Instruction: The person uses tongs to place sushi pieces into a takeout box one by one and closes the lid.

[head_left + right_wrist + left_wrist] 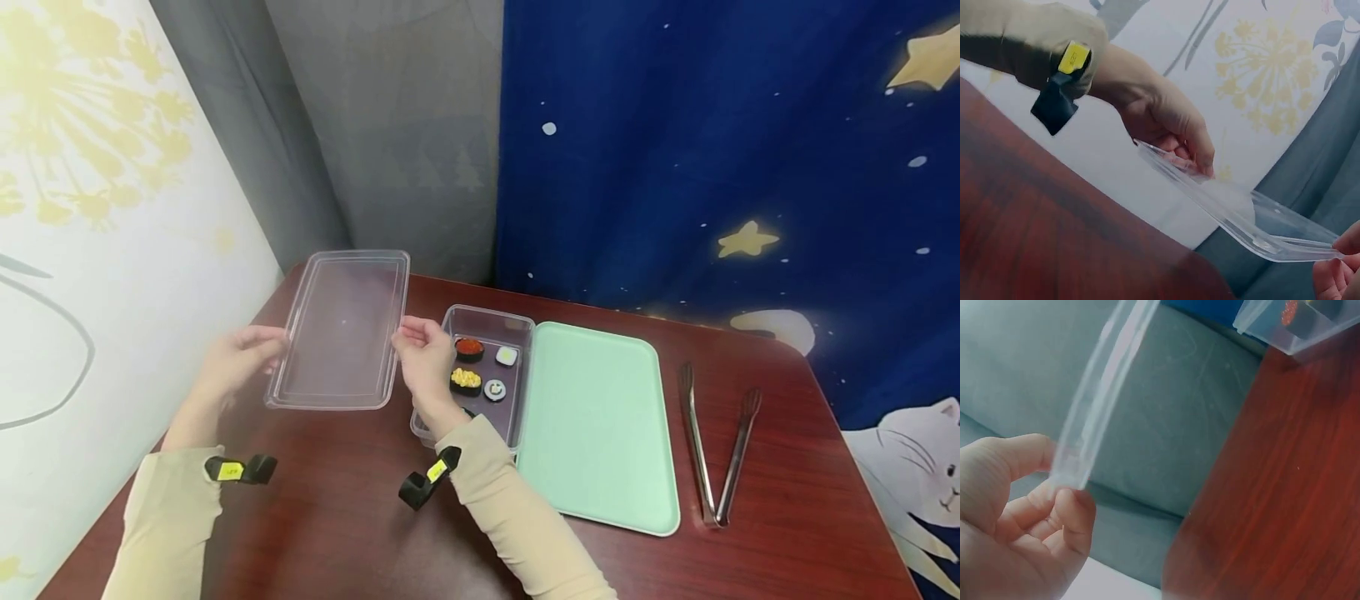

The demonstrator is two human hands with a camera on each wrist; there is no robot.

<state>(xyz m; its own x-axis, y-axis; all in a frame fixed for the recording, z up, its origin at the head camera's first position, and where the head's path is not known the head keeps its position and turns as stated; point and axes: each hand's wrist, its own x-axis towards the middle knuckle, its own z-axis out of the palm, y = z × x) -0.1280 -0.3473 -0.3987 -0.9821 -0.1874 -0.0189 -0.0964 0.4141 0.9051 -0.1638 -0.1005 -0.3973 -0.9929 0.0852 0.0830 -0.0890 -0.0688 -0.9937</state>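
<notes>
Both hands hold a clear plastic lid [347, 329] above the left part of the table. My left hand [236, 364] pinches its left edge; in the left wrist view, thumb and fingers of that hand [1035, 512] grip one end of the lid [1100, 394]. The right hand [426, 360] pinches the opposite edge, next to a clear plastic box [525, 379] without a cover. Inside the box lie several sushi pieces, among them one with red roe topping [469, 348] and one with yellow topping [466, 381]. My right forearm hides the box's near left part.
Right of the box lies a pale green tray [600, 425]. Metal tongs [716, 467] rest spread apart on the brown table [322, 517] further right. A grey curtain [397, 142] and a blue curtain [637, 167] hang behind the table.
</notes>
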